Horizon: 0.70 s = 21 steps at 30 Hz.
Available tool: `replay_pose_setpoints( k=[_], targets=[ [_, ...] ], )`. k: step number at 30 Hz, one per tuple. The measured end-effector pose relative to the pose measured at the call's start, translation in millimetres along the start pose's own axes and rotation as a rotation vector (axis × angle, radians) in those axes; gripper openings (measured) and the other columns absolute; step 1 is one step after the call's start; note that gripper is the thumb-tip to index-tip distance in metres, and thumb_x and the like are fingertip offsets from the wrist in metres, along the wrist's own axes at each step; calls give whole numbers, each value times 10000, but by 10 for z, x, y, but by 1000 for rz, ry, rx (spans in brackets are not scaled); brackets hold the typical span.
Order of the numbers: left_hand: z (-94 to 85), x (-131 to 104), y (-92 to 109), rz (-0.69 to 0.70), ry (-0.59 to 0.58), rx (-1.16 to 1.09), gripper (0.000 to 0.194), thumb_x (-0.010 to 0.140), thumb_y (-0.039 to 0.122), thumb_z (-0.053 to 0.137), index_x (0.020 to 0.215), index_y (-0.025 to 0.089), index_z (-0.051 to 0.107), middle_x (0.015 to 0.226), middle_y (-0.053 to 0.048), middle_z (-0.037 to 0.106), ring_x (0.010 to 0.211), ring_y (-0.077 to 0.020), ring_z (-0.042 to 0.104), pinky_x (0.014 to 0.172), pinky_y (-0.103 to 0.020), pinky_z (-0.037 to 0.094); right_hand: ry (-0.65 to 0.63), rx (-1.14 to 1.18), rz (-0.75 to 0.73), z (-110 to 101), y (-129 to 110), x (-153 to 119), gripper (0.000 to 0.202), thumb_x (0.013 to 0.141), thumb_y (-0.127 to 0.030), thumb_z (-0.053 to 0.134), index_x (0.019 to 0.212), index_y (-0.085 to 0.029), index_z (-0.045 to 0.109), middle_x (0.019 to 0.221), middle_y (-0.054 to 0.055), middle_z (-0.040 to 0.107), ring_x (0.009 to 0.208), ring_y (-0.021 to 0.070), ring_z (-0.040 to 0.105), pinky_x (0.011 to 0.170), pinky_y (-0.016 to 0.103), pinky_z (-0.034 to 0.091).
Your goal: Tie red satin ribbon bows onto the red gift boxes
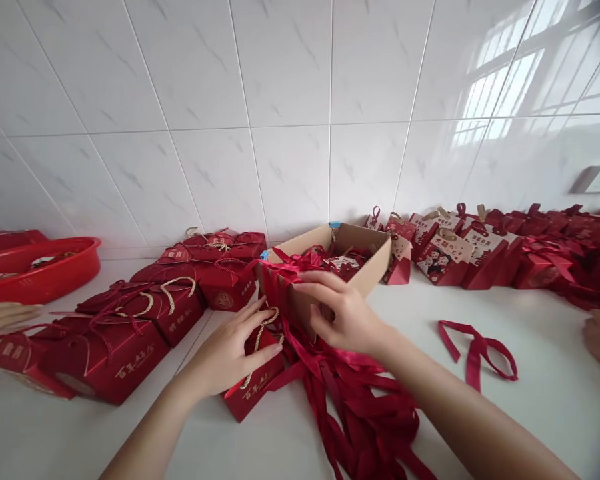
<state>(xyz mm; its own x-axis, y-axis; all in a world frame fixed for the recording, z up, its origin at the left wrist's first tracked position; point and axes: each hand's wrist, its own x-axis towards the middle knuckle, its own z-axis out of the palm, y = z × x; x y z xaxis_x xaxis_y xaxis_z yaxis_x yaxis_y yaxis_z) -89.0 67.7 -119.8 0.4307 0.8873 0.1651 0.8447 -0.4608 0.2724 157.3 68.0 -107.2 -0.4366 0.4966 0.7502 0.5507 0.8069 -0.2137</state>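
A red gift box (255, 393) with gold lettering and a gold cord stands on the white table in front of me. My left hand (235, 350) lies over its top, fingers apart, touching the box and cord. Just right of it, my right hand (337, 310) has its fingers curled at the red ribbons (285, 300) that hang over the near wall of a cardboard box (370, 270). The thumb and fingertips seem to be at a ribbon, partly hidden. A big heap of loose ribbons (360, 413) spills down toward me below the right hand.
Finished-looking red gift boxes (135, 360) stand in rows at the left, beside a red basin (80, 270). Triangular red boxes (485, 257) line the wall at the right. One loose ribbon (475, 350) lies on the table (540, 413). Other people's hands show at both side edges.
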Motion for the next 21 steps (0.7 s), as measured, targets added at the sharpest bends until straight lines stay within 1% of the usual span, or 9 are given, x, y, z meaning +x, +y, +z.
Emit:
replay_pose_setpoints(
  k=[3,5,6,9,12,14,16,18,21],
  targets=[
    [8,-6,-7,32,12,-14,563,838,619,499,1287,289,574,1449,-36,477,1366,-297,390,1102,-446,383,-238,-132,89,-300,310,-36,650,726,-181,609,1361,-252,488,1395,88,483,1308,304,410,1107,562,270],
    [1,-7,2,57,17,-28,526,839,609,506,1235,279,611,1377,-40,552,1335,-289,433,1081,-424,412,-353,-125,167,-399,542,-97,469,764,-250,651,1229,-272,597,1228,63,616,1211,282,513,1104,566,259],
    [-4,-6,8,68,19,-37,511,839,607,509,1206,272,628,1339,-42,583,1316,-284,455,1069,-409,428,-349,-120,196,-401,638,-126,358,770,-290,673,1127,-272,649,1150,52,653,1158,268,551,1083,535,307],
    [-24,4,24,83,18,-57,473,842,600,508,1140,264,656,1270,-40,629,1274,-275,496,1044,-391,451,-262,-145,260,-198,795,-147,277,793,-336,683,1053,-240,660,1126,65,652,1128,257,557,1056,478,355],
    [-36,12,26,83,-2,-60,461,846,596,503,1140,274,654,1278,-35,623,1269,-282,495,1054,-415,437,-128,-196,383,248,823,-7,378,836,-299,635,1199,-197,595,1271,129,569,1288,321,423,1116,553,225],
    [-41,13,25,82,-14,-58,460,851,594,500,1162,286,642,1298,-28,610,1282,-286,479,1061,-428,426,-50,-215,477,555,835,179,538,875,-229,563,1388,-138,430,1480,201,335,1427,379,159,1107,651,99],
    [-47,10,25,76,-14,-51,459,854,595,498,1169,292,635,1310,-28,600,1283,-288,476,1055,-433,427,-45,-192,521,743,838,387,668,867,-175,549,1474,-97,281,1556,230,107,1441,416,0,1071,710,80],
    [-52,6,23,65,-21,-38,453,860,592,492,1171,293,631,1325,-29,588,1276,-287,483,1053,-437,428,-90,-137,494,747,784,524,676,897,-236,532,1498,-129,241,1560,219,104,1447,397,11,1063,704,157],
    [-44,6,15,59,-37,-16,466,860,601,485,1192,302,617,1340,-21,578,1308,-293,448,1069,-453,410,-214,-51,326,470,500,398,667,906,-421,542,1494,-253,277,1544,115,259,1456,282,146,1119,536,287]
  ],
)
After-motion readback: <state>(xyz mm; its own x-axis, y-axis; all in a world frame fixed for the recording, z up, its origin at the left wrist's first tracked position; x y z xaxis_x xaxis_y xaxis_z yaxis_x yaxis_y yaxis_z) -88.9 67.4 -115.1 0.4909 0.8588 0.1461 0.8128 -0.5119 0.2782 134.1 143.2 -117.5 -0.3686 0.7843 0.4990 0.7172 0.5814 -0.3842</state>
